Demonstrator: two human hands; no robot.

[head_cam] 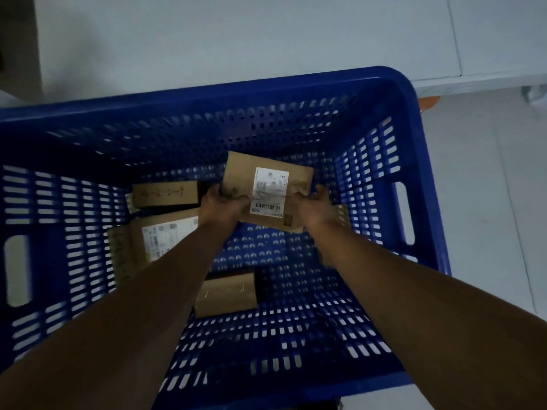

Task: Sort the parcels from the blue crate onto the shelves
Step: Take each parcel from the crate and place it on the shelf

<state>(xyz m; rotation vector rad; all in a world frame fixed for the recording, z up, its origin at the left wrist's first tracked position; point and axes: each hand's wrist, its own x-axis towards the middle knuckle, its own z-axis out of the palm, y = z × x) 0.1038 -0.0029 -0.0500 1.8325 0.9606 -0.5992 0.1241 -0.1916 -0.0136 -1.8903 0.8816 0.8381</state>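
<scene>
I look down into a deep blue slotted crate [381, 84]. Both arms reach into it. My left hand [220, 202] grips the left edge of a brown cardboard parcel [242, 170] with a white barcode label, and my right hand [315, 204] grips its right edge. The parcel sits tilted above the crate floor. Three more cardboard parcels lie on the bottom: one with handwriting [165, 193] at the far left, a larger labelled one [159, 235] partly under my left forearm, and a small plain one [228, 294] between my arms.
The crate stands on a pale tiled floor [488, 202]. A light wall or panel [236, 39] rises behind it. A small orange object [429, 102] and a metal fitting [535, 94] show past the crate's far right corner. No shelves are in view.
</scene>
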